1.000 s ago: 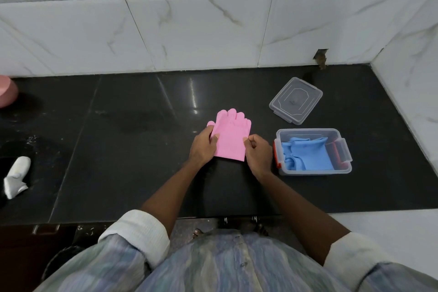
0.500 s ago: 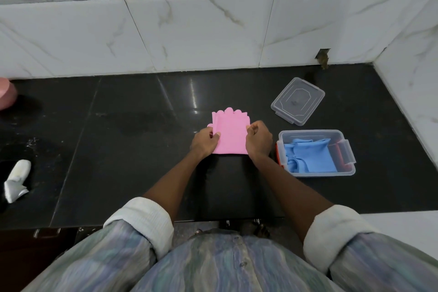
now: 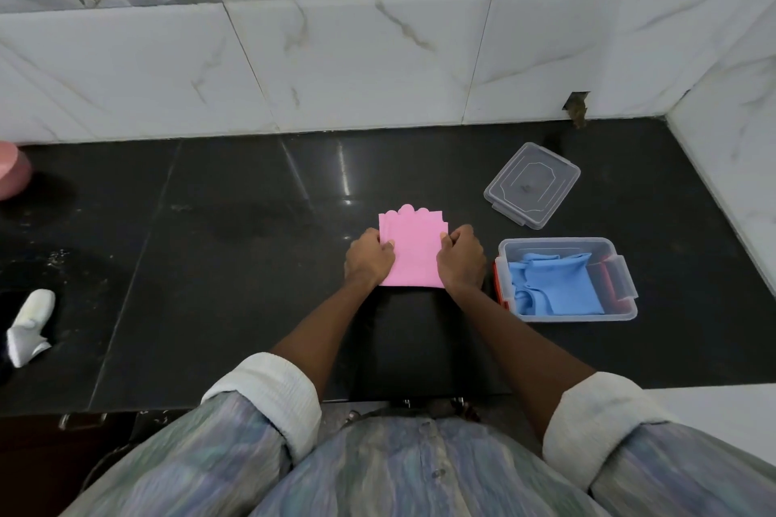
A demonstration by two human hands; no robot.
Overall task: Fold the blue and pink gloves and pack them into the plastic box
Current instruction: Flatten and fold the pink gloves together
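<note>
The pink gloves (image 3: 415,250) lie folded in half on the black counter (image 3: 235,264), only their fingertips showing at the far edge. My left hand (image 3: 369,260) presses the fold's left edge and my right hand (image 3: 461,260) presses its right edge, fingers curled onto the pink rubber. The blue gloves (image 3: 554,285) sit folded inside the clear plastic box (image 3: 625,309) just right of my right hand. The box has red side latches.
The box's clear lid (image 3: 532,185) rests behind the box near the back wall. A white object (image 3: 29,325) lies at the counter's left edge and a pink round item (image 3: 10,172) sits far left. Marble wall tiles close off the back and right.
The cuff end of the pink gloves has been folded away from me over the fingers, halving their length. Both hands moved forward with it and now hold the fold's sides.
</note>
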